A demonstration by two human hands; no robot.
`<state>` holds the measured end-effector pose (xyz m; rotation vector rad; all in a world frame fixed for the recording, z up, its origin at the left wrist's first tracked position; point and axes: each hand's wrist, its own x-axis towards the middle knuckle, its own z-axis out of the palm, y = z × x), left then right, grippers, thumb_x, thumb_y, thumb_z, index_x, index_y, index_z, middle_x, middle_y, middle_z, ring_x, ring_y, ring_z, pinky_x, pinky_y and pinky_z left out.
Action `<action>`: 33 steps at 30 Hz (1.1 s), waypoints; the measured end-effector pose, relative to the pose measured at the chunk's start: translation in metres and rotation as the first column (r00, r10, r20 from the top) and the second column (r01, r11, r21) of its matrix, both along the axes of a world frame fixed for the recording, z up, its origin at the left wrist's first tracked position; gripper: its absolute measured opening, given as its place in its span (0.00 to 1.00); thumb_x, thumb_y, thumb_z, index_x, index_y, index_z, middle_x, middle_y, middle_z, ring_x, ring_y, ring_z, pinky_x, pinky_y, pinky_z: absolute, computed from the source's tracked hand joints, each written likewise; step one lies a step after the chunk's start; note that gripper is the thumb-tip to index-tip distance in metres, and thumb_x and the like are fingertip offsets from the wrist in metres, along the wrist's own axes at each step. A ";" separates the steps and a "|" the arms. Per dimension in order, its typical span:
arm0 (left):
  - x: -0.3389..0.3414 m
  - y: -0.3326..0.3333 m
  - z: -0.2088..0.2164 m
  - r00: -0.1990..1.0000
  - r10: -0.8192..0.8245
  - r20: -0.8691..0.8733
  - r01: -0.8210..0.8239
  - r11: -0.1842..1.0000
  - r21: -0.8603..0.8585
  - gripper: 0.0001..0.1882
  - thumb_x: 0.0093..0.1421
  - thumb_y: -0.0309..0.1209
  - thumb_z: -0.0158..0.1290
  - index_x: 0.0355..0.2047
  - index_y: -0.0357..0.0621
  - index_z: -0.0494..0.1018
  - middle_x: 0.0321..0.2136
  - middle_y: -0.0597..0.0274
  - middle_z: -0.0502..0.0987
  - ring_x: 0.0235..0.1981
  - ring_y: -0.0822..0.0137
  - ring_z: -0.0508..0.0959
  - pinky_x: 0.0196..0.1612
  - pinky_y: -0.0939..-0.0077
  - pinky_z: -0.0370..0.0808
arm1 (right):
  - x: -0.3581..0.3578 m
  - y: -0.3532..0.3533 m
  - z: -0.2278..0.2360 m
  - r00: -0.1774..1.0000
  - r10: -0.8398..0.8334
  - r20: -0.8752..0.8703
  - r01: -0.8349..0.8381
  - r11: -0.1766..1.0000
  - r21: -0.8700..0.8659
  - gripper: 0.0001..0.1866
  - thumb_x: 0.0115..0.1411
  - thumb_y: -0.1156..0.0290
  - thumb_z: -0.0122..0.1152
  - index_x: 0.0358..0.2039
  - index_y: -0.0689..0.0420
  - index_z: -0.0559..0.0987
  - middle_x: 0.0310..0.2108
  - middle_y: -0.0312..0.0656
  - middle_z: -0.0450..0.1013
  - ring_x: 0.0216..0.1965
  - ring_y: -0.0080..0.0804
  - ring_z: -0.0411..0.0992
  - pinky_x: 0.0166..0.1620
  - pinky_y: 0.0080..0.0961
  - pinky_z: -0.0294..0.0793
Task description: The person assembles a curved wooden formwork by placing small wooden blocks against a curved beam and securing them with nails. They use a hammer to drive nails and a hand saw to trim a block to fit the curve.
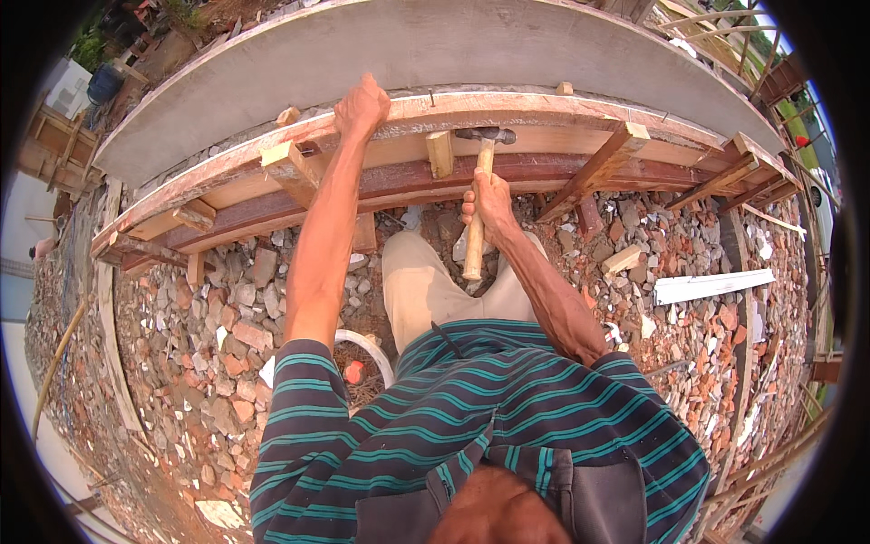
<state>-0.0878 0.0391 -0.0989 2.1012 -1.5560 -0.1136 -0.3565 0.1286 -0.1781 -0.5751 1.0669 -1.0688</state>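
My right hand (492,199) is wrapped round the wooden handle of a hammer (486,159). The hammer's dark metal head lies close to the near side of a long wooden formwork (562,109), beside a short wooden block (440,154). At the formwork's top edge, further left, my left hand (362,109) is closed in a fist; whatever its fingers hold, if anything, is hidden. A nail (431,97) stands up from the top edge between my two hands.
A smooth grey concrete wall (435,45) runs behind the formwork. Slanted timber braces (594,172) reach toward me from it. Broken brick and stone rubble (227,363) covers the ground. A white strip (714,286) and a wood offcut (622,260) lie at the right.
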 end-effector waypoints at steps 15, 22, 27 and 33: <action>-0.007 0.008 0.007 1.000 0.013 0.021 -0.015 0.997 0.080 0.17 0.58 0.35 0.44 0.44 0.40 0.71 0.42 0.38 0.78 0.46 0.38 0.77 0.51 0.49 0.71 | 0.004 0.014 -0.049 0.993 -0.099 -0.067 0.104 0.991 0.080 0.13 0.70 0.57 0.45 0.34 0.53 0.62 0.19 0.34 0.62 0.15 0.22 0.61 0.16 0.23 0.64; -0.003 0.007 0.008 0.999 0.002 -0.047 0.003 0.995 0.101 0.26 0.57 0.37 0.40 0.55 0.43 0.68 0.49 0.39 0.75 0.53 0.40 0.73 0.55 0.51 0.68 | -0.015 0.022 -0.044 0.997 0.009 -0.075 -0.005 0.998 0.060 0.13 0.69 0.58 0.47 0.33 0.53 0.64 0.19 0.33 0.62 0.14 0.20 0.60 0.15 0.20 0.63; 0.000 0.003 0.008 1.000 -0.011 -0.001 0.011 0.999 0.034 0.18 0.58 0.36 0.43 0.43 0.40 0.72 0.43 0.38 0.78 0.46 0.38 0.76 0.50 0.49 0.72 | -0.028 0.028 -0.035 0.980 -0.196 -0.024 0.197 0.980 0.034 0.14 0.70 0.57 0.45 0.32 0.52 0.62 0.19 0.34 0.62 0.15 0.23 0.63 0.15 0.24 0.65; -0.001 0.000 0.000 0.999 -0.024 0.033 0.023 0.999 0.030 0.16 0.58 0.36 0.43 0.41 0.39 0.73 0.41 0.37 0.78 0.45 0.37 0.77 0.49 0.49 0.72 | 0.021 0.031 -0.028 0.978 0.171 -0.120 -0.167 0.985 0.044 0.13 0.69 0.59 0.48 0.33 0.53 0.63 0.19 0.34 0.63 0.14 0.21 0.62 0.14 0.22 0.65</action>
